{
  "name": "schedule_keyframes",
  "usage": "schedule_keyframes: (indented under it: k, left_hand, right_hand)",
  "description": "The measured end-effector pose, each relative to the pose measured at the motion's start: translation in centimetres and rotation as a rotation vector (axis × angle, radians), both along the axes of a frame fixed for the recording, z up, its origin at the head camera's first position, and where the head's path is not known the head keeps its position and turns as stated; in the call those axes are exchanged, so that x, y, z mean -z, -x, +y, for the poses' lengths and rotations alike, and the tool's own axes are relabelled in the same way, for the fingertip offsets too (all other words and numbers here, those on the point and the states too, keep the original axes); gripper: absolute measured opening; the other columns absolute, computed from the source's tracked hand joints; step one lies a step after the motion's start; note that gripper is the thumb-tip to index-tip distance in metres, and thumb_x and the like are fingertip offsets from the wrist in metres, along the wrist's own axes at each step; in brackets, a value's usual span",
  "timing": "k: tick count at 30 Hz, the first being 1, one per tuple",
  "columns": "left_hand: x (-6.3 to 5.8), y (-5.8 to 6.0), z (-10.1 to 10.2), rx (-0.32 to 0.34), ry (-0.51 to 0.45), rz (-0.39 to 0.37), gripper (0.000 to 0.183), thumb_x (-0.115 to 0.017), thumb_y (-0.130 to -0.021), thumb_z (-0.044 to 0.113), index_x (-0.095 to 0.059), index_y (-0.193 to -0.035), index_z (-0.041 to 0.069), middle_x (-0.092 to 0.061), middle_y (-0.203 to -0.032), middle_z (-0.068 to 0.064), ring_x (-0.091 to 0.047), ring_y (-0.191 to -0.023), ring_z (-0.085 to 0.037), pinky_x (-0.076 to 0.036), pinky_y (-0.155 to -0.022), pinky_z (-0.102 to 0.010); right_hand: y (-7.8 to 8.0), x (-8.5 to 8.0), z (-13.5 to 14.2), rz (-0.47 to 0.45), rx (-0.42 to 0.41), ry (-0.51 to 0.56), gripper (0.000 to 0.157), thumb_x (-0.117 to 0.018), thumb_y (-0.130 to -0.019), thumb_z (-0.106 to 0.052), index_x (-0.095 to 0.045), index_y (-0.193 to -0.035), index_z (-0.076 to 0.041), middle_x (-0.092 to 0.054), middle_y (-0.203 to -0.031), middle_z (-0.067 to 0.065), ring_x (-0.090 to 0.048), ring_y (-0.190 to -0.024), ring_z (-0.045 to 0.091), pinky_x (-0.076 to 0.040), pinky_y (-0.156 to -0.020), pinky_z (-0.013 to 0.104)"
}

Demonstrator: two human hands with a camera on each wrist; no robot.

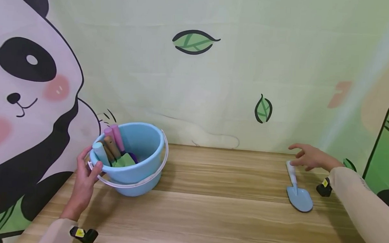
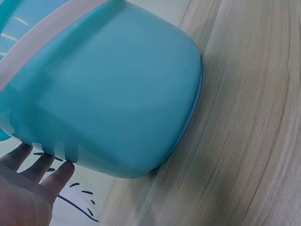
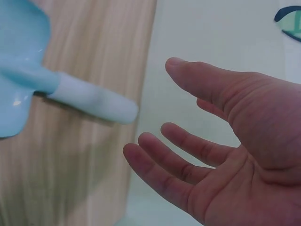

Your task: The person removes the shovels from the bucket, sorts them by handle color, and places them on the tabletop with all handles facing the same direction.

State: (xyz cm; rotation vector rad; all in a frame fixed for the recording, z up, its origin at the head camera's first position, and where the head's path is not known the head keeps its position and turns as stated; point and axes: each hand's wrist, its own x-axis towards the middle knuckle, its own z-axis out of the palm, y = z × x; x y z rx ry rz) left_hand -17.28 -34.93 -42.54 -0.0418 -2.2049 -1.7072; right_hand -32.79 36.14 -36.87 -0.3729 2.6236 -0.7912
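Note:
A light blue bucket [image 1: 137, 185] with a white handle [image 1: 152, 175] stands at the left of the table. My left hand [image 1: 86, 184] touches its left side near the rim, fingers spread. In the left wrist view, the fairly straight fingertips [image 2: 63, 174] meet the bucket wall [image 2: 117, 99]. Several toy tools lean inside, with pink handles [image 1: 117, 137], brown handles [image 1: 112, 147], a blue handle [image 1: 101, 153] and a green piece [image 1: 123, 161]; their lower parts are hidden. At the right lies a blue toy shovel [image 1: 300, 199]. Over its pale handle [image 3: 96, 100] hovers my right hand [image 3: 235, 165], fingers apart and holding nothing.
The wood-grain table [image 1: 216, 222] ends at a pale green cloth backdrop [image 1: 214, 111] printed with leaves. A large printed panda [image 1: 31, 105] covers the backdrop's left side. Small black devices [image 1: 324, 187] sit at both wrists.

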Motion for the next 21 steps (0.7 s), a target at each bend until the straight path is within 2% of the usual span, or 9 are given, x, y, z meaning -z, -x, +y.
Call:
schedule_keyframes:
  k: [10, 15, 21]
  left_hand:
    - [0.1, 0.1, -0.1, 0.007, -0.015, 0.001, 0.065, -0.045, -0.109, 0.029, -0.007, -0.161, 0.035, -0.017, -0.163, -0.014, -0.028, -0.144, -0.043, -0.042, -0.099, -0.036]
    - [0.1, 0.1, 0.0, 0.0, -0.011, 0.0, 0.064, -0.045, -0.109, 0.03, -0.008, -0.161, 0.036, -0.018, -0.163, -0.014, -0.028, -0.144, -0.044, -0.042, -0.098, -0.036]
    - [0.2, 0.0, 0.0, 0.001, -0.006, -0.003, 0.064, -0.045, -0.109, 0.03, -0.008, -0.161, 0.037, -0.018, -0.163, -0.014, -0.028, -0.144, -0.044, -0.042, -0.099, -0.036]
  right_hand:
    - [0.0, -3.2, -2.0, 0.129, -0.097, -0.047, 0.07, -0.073, -0.097, -0.02, -0.035, -0.15, 0.005, -0.05, -0.133, 0.043, -0.062, -0.112, 0.049, -0.062, -0.072, 0.045]
    - [0.0, -4.7, -3.1, 0.15, -0.114, -0.061, 0.07, -0.074, -0.096, -0.022, -0.037, -0.15, 0.002, -0.051, -0.133, 0.041, -0.066, -0.104, 0.04, -0.061, -0.072, 0.045]
    - [0.0, -6.0, -4.0, 0.158, -0.125, -0.078, 0.071, -0.074, -0.096, -0.024, -0.037, -0.151, 0.001, -0.051, -0.134, 0.04, -0.066, -0.106, 0.042, -0.062, -0.074, 0.047]
